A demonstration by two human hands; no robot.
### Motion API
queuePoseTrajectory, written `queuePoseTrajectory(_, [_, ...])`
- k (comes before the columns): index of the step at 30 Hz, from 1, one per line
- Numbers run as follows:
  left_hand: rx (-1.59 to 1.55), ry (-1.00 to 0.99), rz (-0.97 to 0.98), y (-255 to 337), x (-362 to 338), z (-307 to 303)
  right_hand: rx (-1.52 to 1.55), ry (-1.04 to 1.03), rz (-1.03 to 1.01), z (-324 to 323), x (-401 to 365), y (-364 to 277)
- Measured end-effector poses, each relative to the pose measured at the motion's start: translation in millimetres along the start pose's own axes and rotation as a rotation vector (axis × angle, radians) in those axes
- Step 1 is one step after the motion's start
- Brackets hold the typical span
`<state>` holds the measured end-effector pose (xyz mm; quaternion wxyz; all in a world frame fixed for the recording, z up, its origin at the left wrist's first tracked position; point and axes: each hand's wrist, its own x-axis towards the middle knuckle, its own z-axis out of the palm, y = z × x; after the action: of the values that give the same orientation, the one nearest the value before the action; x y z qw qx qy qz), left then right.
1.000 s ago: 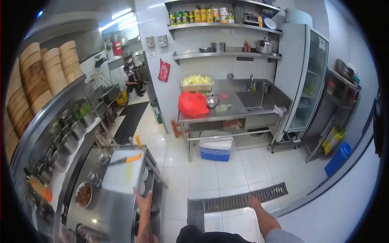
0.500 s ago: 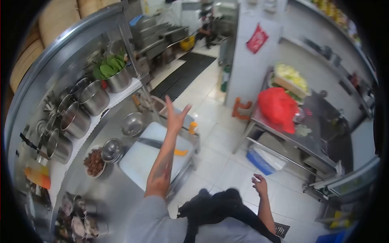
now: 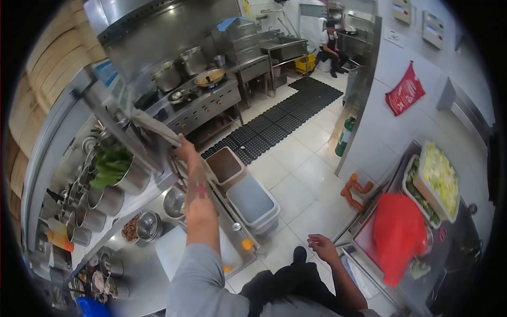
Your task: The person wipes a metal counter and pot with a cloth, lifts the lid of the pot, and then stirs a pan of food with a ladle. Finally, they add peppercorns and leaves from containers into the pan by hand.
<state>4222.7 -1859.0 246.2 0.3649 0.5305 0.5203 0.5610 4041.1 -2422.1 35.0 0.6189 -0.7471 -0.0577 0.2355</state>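
My left hand [image 3: 185,150] reaches forward at the end of the steel shelf unit. Its fingers are closed on the end of a pale cloth [image 3: 154,127], which stretches away to the left past the shelf post. My right hand [image 3: 322,248] hangs low over the tiled floor, fingers loosely bent and apart, with nothing in it. Below my left arm lies a white cutting board [image 3: 171,248], partly covered by the arm. A steel bowl [image 3: 174,203] sits just left of my forearm. On the shelf, a steel pot holds green leaves [image 3: 112,165].
Two plastic bins [image 3: 252,201] stand beyond the counter edge. A stove [image 3: 211,100] with pots lies further back, beside a black floor mat [image 3: 274,116]. At the right, a red bag [image 3: 398,235] and a tub of chopped vegetables [image 3: 441,177] rest on a counter. A person [image 3: 332,50] sits far back.
My left hand, spread in the air before, has moved forward and left and closed on the cloth. The view has turned toward the stove. My right hand stays low and free.
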Motion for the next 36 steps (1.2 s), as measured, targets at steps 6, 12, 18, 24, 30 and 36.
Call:
queuePoseTrajectory(6, [-0.123, -0.187, 0.300, -83, -24, 14, -0.206, -0.280, -0.152, -28, 96, -57])
queuePoseTrajectory(12, [-0.103, -0.594, 0.267, -13, -117, -108, -0.288, -0.377, -0.753, 34, 219, -199])
queuePoseTrajectory(18, [-0.597, -0.776, -0.237, 13, -203, -179, -0.004, -0.563, -1.181, 172, 215, -377])
queuePoseTrajectory(24, [-0.821, -0.656, -0.735, -63, -226, -179, 0.001, -0.793, -0.816, 247, 205, -353])
queuePoseTrajectory(30, [-0.629, -0.653, -0.330, -88, -229, -138, 0.237, -1.034, -0.279, 191, 278, -291])
queuePoseTrajectory(36, [-0.881, -0.207, -0.745, -44, -242, -33, 0.067, -1.383, -0.261, 159, 405, -285])
